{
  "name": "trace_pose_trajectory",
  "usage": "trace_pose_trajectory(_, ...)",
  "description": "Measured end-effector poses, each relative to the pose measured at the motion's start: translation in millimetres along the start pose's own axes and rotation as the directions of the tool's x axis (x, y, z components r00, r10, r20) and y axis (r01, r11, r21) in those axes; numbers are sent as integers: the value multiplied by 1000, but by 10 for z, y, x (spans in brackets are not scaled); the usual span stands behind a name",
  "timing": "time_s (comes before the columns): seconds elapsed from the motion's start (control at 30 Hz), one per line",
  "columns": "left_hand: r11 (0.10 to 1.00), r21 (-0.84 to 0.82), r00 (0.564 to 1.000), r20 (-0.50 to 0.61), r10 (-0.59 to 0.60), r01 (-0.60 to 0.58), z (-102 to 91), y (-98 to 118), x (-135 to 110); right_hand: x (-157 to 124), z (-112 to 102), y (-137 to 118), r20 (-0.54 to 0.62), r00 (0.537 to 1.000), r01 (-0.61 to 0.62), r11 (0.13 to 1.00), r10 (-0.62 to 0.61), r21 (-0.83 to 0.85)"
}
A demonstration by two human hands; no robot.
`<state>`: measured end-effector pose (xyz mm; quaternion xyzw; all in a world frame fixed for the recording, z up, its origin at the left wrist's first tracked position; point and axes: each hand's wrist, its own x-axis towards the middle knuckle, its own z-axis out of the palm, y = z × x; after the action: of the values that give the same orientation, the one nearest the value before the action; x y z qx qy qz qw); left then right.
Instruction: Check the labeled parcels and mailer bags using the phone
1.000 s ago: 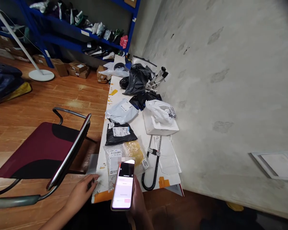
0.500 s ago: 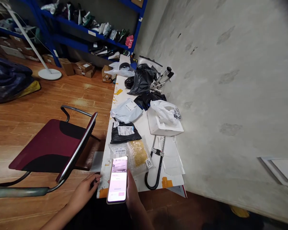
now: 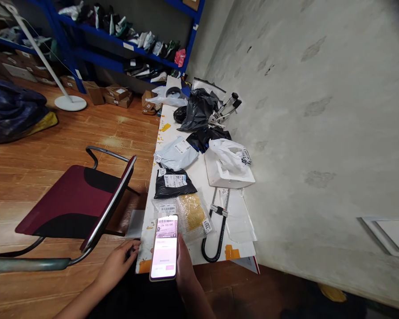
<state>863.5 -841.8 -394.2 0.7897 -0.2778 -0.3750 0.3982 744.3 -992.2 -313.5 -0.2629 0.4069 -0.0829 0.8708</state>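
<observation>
My right hand [image 3: 183,269] grips a smartphone [image 3: 165,247] with a lit pinkish screen showing a barcode, held over the near end of a white table [image 3: 199,175]. Just beyond the phone lies a clear bubble-wrap parcel [image 3: 183,213] with a yellow item and a barcode label. My left hand [image 3: 118,264] rests at the table's near left corner, fingers curled around something small and dark that I cannot make out. Farther along the table lie a black labelled parcel [image 3: 173,183] and a grey labelled parcel [image 3: 177,153].
A black U-lock [image 3: 217,230] and clear bags [image 3: 238,215] lie right of the parcels; a white box with a plastic bag [image 3: 228,165] and black bags [image 3: 197,109] sit farther back. A maroon chair [image 3: 76,206] stands to the left. Blue shelving [image 3: 126,40] and cartons fill the far side.
The phone has dropped lower and moved slightly left, and its screen now shows a barcode. The view has shifted a little. My left hand stays at the table corner.
</observation>
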Motion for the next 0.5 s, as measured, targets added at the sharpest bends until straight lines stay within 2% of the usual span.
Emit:
trace_pose_trajectory(0.3, 1000, -2, 1000, -26, 3, -3, 23, 35, 48, 30, -29, 1, 7, 1000, 29, 1000, -29, -9)
trace_pose_trajectory(0.4, 999, -32, 999, -36, -11, 10, 6, 119, 141, 56, -60, 16, 33, 999, 35, 999, -35, -17)
trace_pose_trajectory(0.5, 998, -65, 998, -65, -21, 17, -18, 235, 342, 62, -43, -2, 52, 998, 31, 999, -30, -13)
